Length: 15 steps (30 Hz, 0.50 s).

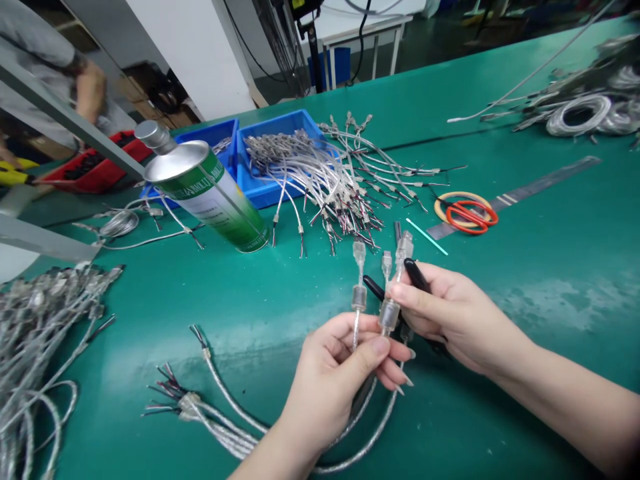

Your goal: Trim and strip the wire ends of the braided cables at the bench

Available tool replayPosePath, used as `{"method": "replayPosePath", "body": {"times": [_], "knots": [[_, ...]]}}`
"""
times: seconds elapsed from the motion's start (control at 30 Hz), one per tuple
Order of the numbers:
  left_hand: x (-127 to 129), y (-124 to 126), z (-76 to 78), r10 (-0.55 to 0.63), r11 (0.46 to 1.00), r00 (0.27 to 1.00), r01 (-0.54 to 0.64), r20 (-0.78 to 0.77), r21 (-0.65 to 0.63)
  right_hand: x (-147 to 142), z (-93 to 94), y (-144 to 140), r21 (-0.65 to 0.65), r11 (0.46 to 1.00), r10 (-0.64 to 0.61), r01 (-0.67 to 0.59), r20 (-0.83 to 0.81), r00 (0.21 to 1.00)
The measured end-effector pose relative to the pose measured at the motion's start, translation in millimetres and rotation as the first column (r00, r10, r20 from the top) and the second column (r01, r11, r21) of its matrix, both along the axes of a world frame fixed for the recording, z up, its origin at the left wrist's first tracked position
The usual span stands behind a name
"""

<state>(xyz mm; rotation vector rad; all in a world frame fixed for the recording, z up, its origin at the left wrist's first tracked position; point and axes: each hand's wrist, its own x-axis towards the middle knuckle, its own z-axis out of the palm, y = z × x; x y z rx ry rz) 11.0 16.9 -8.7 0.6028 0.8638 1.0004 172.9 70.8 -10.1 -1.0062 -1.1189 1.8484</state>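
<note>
My left hand (334,373) grips a small bundle of short silver USB cables (359,293), their clear plugs pointing up and their stripped wire ends (173,400) trailing onto the green table (550,267) at lower left. My right hand (453,313) pinches one cable's ferrite bead (389,313) between thumb and fingers and also holds black-handled scissors (415,273) in its palm. The two hands meet at the bundle, just above the table near its front.
A green-and-white metal can (210,190) stands behind the hands. Blue bins (280,133) spill a heap of cables (330,180). Orange scissors (470,215) lie on a tape ring, beside a steel ruler (540,183). Cable piles sit at left (35,320) and far right (585,110). Another person (75,80) works at far left.
</note>
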Motion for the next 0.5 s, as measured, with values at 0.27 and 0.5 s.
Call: {"method": "replayPosePath", "body": {"times": [0.27,0.5], "knots": [[3,-2,-1.2,0.063,0.998,0.990,-0.060,-0.130,0.028,10,18.3,-8,0.142,0.883,0.399,-0.447,0.274,0.875],[2,-1,-1.1,-0.027,0.999,0.995,0.029,-0.094,0.022,12,12.8,-1,0.326,0.877,0.202,-0.352,0.414,0.888]]}}
